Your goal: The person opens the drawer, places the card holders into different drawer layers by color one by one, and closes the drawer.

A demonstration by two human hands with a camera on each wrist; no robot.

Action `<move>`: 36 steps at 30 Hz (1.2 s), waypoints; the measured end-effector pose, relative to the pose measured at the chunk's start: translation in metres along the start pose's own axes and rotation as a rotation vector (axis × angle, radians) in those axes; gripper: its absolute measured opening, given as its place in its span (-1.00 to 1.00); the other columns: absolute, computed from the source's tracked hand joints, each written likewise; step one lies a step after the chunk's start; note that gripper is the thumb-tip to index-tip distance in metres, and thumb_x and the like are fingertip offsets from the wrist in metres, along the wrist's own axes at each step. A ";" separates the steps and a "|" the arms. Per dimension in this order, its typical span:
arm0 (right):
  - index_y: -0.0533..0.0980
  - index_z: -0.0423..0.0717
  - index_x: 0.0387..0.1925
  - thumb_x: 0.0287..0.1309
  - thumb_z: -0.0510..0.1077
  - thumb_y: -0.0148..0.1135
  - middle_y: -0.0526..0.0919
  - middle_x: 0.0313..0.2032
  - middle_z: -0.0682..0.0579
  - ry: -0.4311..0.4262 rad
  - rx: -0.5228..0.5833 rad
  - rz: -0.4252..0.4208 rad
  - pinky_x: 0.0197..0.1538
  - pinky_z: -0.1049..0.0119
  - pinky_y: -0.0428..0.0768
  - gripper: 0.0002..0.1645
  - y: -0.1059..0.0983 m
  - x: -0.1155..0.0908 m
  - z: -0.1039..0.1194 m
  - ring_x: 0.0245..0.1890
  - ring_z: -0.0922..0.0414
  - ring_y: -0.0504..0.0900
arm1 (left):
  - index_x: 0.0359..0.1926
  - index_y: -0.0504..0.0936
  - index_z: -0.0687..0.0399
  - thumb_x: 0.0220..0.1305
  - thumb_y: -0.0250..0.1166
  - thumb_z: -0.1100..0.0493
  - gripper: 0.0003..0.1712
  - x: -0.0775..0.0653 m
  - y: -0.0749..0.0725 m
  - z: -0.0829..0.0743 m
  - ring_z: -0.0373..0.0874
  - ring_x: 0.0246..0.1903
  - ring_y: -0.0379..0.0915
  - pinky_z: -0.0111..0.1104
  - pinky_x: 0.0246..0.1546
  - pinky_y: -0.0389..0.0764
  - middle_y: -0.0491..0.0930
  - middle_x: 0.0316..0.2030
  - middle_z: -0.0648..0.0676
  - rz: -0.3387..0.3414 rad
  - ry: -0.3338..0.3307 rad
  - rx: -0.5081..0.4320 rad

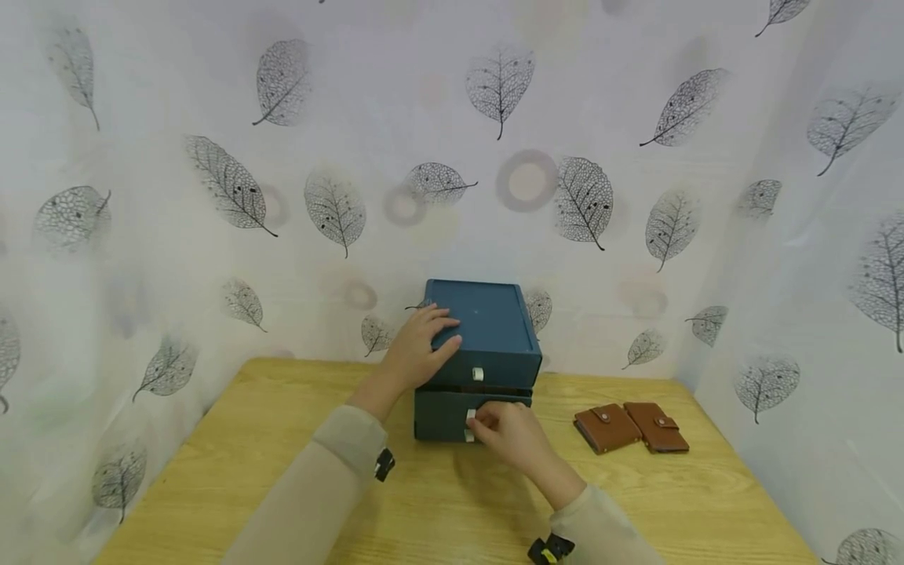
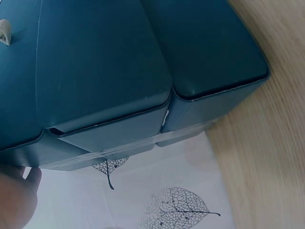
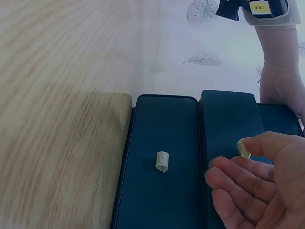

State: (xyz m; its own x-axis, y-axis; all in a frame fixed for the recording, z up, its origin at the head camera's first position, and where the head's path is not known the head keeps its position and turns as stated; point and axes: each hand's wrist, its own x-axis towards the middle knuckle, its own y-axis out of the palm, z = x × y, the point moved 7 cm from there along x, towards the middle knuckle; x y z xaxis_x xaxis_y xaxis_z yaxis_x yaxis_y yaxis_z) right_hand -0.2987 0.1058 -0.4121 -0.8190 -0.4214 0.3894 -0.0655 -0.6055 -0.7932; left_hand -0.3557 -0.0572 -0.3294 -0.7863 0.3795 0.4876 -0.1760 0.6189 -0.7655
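Observation:
A dark blue drawer box [image 1: 483,314] stands on the table near the curtain. Its middle drawer [image 2: 105,62] juts out a little past the drawers above and below it. My left hand [image 1: 417,345] rests on the box's top at the left edge, fingers spread. In front, my right hand [image 1: 515,435] pinches the small white handle [image 3: 244,148] of the middle drawer with thumb and forefinger; the other fingers lie loosely bent below. The bottom drawer's white handle [image 3: 162,161] and the top drawer's white handle [image 1: 478,374] are untouched. The drawer's inside is mostly hidden.
Two brown leather card wallets [image 1: 609,428] with snap straps lie side by side right of the box. The wooden table [image 1: 282,439] extends on both sides. Behind it hangs a white curtain [image 1: 424,118] printed with leaves.

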 end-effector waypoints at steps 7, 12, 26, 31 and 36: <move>0.70 0.02 -0.37 0.31 -0.05 0.32 0.71 -0.46 0.21 0.011 0.005 -0.005 -0.37 0.40 0.61 -0.84 0.001 0.004 -0.002 -0.49 0.34 0.62 | 0.30 0.54 0.03 0.49 0.08 -0.14 -0.46 -0.001 0.000 0.001 0.08 0.50 -0.01 0.05 0.47 0.05 0.34 0.40 0.13 0.002 -0.005 0.003; 0.70 0.00 -0.36 0.31 -0.06 0.32 0.72 -0.44 0.18 0.012 0.010 -0.006 -0.35 0.39 0.63 -0.85 0.002 0.007 -0.003 -0.46 0.30 0.65 | 0.30 0.55 0.04 0.49 0.09 -0.13 -0.47 -0.001 -0.001 0.001 0.09 0.50 0.00 0.06 0.46 0.06 0.35 0.40 0.14 0.000 -0.001 0.001; 0.70 0.01 -0.37 0.29 -0.04 0.33 0.73 -0.44 0.16 0.019 0.020 -0.035 -0.35 0.39 0.64 -0.84 0.002 0.010 -0.008 -0.47 0.29 0.66 | 0.30 0.54 0.04 0.49 0.08 -0.13 -0.46 -0.001 0.000 0.000 0.10 0.50 0.00 0.07 0.46 0.06 0.34 0.40 0.15 0.007 0.003 0.016; 0.70 0.00 -0.37 0.29 -0.05 0.33 0.72 -0.44 0.17 0.019 0.023 -0.036 -0.35 0.39 0.64 -0.84 0.002 0.010 -0.008 -0.47 0.29 0.67 | 0.31 0.53 0.04 0.49 0.07 -0.15 -0.45 -0.001 0.000 0.000 0.09 0.50 -0.02 0.07 0.47 0.04 0.33 0.41 0.14 0.020 -0.005 0.014; 0.70 0.01 -0.36 0.30 -0.04 0.32 0.72 -0.44 0.17 0.031 0.029 -0.029 -0.34 0.38 0.65 -0.83 0.003 0.010 -0.010 -0.45 0.28 0.67 | 0.31 0.54 0.05 0.49 0.08 -0.14 -0.46 -0.001 0.000 0.000 0.10 0.50 -0.01 0.07 0.47 0.05 0.33 0.41 0.15 0.014 0.000 0.008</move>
State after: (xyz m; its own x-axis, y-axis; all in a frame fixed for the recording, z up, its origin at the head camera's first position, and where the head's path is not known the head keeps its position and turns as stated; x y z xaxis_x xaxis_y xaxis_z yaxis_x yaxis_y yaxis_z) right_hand -0.3128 0.1064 -0.4147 -0.8343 -0.3827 0.3970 -0.0731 -0.6368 -0.7675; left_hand -0.3547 -0.0572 -0.3301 -0.7888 0.3882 0.4766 -0.1697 0.6077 -0.7758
